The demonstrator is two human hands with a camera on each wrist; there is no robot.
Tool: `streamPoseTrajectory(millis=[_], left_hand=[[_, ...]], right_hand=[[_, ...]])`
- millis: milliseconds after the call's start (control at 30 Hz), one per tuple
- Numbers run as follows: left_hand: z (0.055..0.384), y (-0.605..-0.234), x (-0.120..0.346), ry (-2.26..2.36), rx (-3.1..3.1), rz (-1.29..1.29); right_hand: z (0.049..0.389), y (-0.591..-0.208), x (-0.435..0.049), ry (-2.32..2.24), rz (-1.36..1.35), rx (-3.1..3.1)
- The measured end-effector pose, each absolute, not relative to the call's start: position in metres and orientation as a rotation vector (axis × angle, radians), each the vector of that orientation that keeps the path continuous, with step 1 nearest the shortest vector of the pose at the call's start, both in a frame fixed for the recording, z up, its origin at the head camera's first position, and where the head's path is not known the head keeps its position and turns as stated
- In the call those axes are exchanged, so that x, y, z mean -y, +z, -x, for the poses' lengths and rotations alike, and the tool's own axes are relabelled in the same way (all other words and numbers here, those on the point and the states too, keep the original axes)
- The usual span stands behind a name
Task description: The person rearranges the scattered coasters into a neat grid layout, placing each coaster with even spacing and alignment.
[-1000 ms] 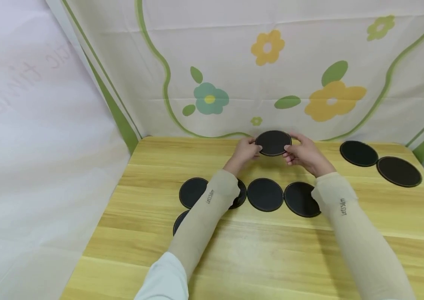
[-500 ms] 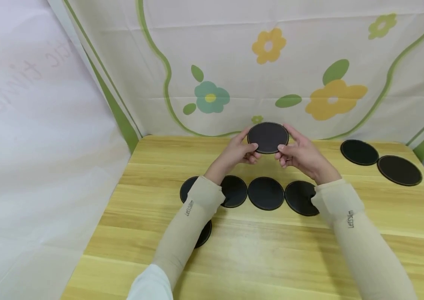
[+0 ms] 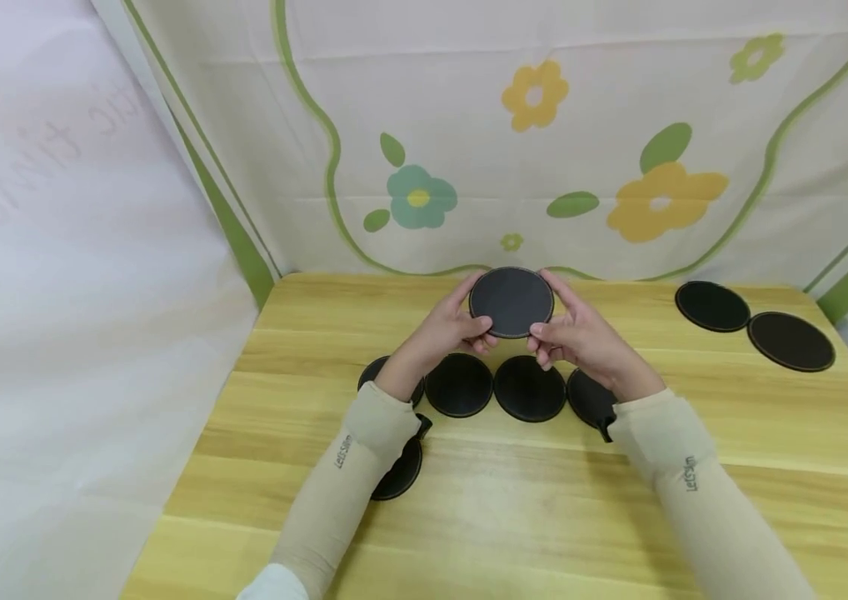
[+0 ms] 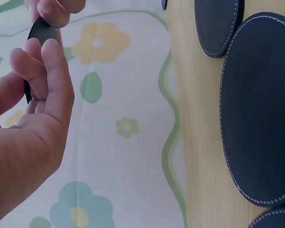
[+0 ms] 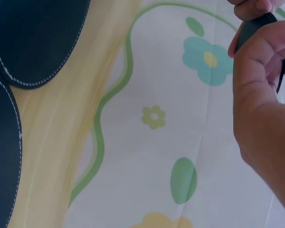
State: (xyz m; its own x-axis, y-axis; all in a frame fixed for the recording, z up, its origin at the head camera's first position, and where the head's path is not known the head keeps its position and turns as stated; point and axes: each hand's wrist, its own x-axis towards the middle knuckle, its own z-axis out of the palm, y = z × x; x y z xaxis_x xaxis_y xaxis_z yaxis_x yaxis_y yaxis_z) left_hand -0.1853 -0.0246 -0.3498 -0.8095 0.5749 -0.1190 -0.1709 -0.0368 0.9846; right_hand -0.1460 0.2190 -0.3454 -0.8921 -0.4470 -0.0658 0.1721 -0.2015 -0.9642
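Note:
A round black coaster (image 3: 511,302) with a stitched rim is held up between both hands, tilted toward the head camera. My left hand (image 3: 454,323) pinches its left edge, thumb on the face and fingers behind. The right hand (image 3: 577,337) grips the opposite edge the same way. In the left wrist view the coaster (image 4: 45,32) shows edge-on, partly covered by fingers. Below the hands, a row of black coasters lies on the table, among them a middle coaster (image 3: 530,388) and one to its left (image 3: 459,385). The row's outer coasters are partly hidden by the sleeves.
Another coaster (image 3: 400,472) lies nearer, under the left forearm. Two touching coasters, a farther one (image 3: 712,306) and a nearer one (image 3: 791,341), lie at the far right of the wooden table (image 3: 514,517). A flowered cloth (image 3: 469,100) hangs behind the table's back edge.
Both hands have brought the coaster left and toward the body, away from the back edge, turning its face more to the head camera. The coasters on the table have stayed put.

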Motion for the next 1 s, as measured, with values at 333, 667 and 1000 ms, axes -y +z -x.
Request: streamPoseTrajectory(millis=[333,667,1000], left_hand=[[0.155,-0.354,0.054,1.87,-1.69,-0.502],[0.134,-0.354,0.064,1.853,-1.652,-0.525],[0.113,-0.369,0.075,1.767,-1.738,-0.504]], right_hand=[[0.116,-0.352,-0.204,-2.041,0.25,-1.853],[0.094,-0.352,-0.198,-2.023,0.277,-1.852],[0.073,-0.367,-0.188,-1.994,0.257,-1.85]])
